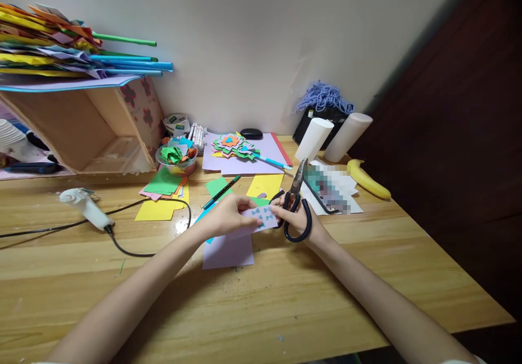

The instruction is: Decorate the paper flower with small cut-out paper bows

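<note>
My left hand (pixel 231 215) pinches a small lilac paper strip (pixel 267 218) marked with several teal bow-like shapes. The strip's right end is between the fingertips of my right hand (pixel 296 217). That same hand also carries dark-handled scissors (pixel 298 182), their blades pointing up and away from the strip. Under the hands lie a lilac paper square (pixel 228 253) and part of a blue sheet, mostly covered. Just beyond my left hand, a dark green pen (pixel 221 191) rests across a green paper piece, beside a yellow sheet (pixel 267 183).
A hot glue gun (pixel 87 207) and its cord lie on the left. Behind are a tub of paper scraps (pixel 177 162), a layered paper flower (pixel 234 145) and a box (pixel 122 119). To the right are a phone (pixel 326 190), white rolls (pixel 314 140) and a banana (pixel 369 180).
</note>
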Tool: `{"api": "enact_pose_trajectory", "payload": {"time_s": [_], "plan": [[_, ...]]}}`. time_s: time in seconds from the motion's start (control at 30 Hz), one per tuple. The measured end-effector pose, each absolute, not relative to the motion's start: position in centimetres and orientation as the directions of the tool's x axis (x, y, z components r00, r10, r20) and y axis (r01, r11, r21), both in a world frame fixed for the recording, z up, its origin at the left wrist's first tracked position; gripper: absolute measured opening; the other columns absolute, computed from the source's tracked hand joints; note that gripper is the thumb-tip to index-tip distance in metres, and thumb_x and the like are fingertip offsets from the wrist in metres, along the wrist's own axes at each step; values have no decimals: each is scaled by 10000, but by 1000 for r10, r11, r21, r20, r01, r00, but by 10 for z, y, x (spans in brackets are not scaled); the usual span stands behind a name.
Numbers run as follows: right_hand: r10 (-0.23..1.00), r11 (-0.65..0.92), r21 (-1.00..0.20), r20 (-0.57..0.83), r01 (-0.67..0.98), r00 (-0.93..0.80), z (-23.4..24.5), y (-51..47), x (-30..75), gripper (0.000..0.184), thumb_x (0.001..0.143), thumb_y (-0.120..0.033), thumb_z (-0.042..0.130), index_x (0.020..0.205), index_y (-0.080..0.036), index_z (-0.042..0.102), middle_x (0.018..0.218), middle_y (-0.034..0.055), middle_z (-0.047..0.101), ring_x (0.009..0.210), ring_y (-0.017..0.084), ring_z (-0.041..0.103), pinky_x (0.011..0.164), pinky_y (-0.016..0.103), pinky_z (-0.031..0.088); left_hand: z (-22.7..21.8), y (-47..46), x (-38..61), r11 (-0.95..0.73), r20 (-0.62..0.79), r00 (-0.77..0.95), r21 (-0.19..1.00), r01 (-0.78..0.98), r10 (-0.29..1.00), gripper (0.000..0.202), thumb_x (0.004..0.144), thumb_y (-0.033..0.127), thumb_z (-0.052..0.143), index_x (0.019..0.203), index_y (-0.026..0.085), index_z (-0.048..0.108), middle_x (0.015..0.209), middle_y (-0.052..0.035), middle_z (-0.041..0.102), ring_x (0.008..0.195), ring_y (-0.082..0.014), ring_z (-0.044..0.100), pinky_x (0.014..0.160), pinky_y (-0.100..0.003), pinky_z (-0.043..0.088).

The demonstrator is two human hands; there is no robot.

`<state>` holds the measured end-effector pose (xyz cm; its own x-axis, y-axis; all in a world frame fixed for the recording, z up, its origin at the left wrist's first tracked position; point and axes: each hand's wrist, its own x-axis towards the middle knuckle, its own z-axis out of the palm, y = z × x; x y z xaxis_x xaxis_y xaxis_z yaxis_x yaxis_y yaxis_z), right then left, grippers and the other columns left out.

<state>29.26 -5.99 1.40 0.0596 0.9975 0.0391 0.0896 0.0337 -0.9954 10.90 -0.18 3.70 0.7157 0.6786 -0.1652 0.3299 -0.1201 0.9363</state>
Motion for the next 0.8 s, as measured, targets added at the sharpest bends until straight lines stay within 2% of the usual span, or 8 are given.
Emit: {"api": "enact_pose_trajectory", "payload": {"time_s": [0.1,0.23,0.33,0.43,0.53,0.6,0.7,0.8], "plan": [[997,52,-988,60,143,56,13,-60,295,250,648,-364,694,641,-161,548,545,-21,547,465,110,526,464,247,453,35,-2,108,-212,-126,721,909,359,681,294,622,308,676,865,150,626,630,17,592,535,-100,497,473,-192,347],[999,-4,-998,-1,61,52,7,-57,299,277,626,-374,712,656,-157,543,517,-20,552,466,124,546,483,266,478,40,6,104,-259,-13,614,899,353,790,340,573,275,720,882,158,641,698,-2,602,621,-128,547,534,-215,409],[996,2,-997,-4,-74,88,0,-54,300,301,613,-389,722,663,-161,534,547,-10,579,496,135,570,527,296,512,43,9,106,-99,19,405,979,179,914,448,583,266,729,983,145,569,785,-24,609,715,-155,595,636,-269,483],[990,33,-988,11,-154,143,-3,-53,298,320,591,-371,742,675,-173,505,591,-12,585,509,138,581,542,310,529,41,3,114,94,-74,270,994,-61,960,475,694,367,668,1058,121,486,826,-55,605,770,-161,613,715,-320,511],[980,69,-975,26,-213,198,-3,-55,294,350,566,-345,759,692,-188,473,631,-26,573,509,129,582,544,308,534,34,-12,124,259,-200,380,960,-109,903,456,719,441,641,1002,101,528,970,-123,609,870,-180,606,771,-314,503],[982,74,-965,26,-253,190,-3,-57,291,352,573,-338,756,710,-191,467,643,-31,570,517,127,585,554,305,534,29,-22,129,318,-244,496,945,-70,833,428,696,425,670,964,106,573,1011,-126,621,917,-188,596,787,-294,488],[990,46,-964,10,-260,140,-4,-60,287,335,599,-342,743,729,-186,476,623,-33,571,512,124,582,548,288,523,23,-30,132,303,-242,537,953,-26,808,373,664,381,703,917,121,620,960,-93,659,885,-181,602,776,-278,469],[998,8,-974,-8,-226,69,-3,-62,285,284,674,-387,687,718,-182,496,563,-34,551,490,116,559,525,255,498,24,-29,131,229,-196,456,973,-18,868,308,655,354,702,854,128,635,875,-66,679,796,-172,605,747,-294,465]]}}
